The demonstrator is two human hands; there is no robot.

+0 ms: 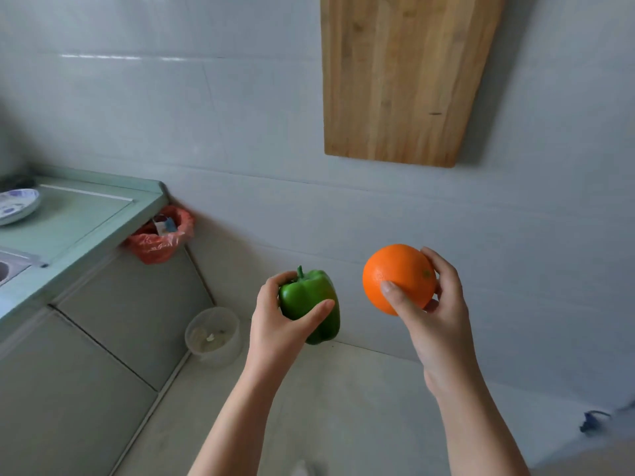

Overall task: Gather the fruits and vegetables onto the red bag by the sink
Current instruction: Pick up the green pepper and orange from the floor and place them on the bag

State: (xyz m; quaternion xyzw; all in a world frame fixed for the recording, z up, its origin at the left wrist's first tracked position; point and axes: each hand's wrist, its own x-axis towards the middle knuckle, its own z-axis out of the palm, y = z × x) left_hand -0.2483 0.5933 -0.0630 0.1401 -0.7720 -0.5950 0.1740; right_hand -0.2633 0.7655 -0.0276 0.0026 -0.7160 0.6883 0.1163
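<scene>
My left hand (275, 324) grips a green bell pepper (314, 300), held in the air in the middle of the view with its stem up. My right hand (433, 314) holds an orange (398, 276) a little higher and to the right. Both are over the floor, away from the counter. A red plastic bag (161, 238) lines a bin on the floor past the end of the counter, with scraps inside. The sink's corner (7, 269) shows at the far left edge.
A pale green counter (86, 221) runs along the left, with a blue-patterned plate (17, 204) on it. A clear plastic tub (213, 334) stands on the floor by the cabinets. A wooden cutting board (405, 77) hangs on the tiled wall.
</scene>
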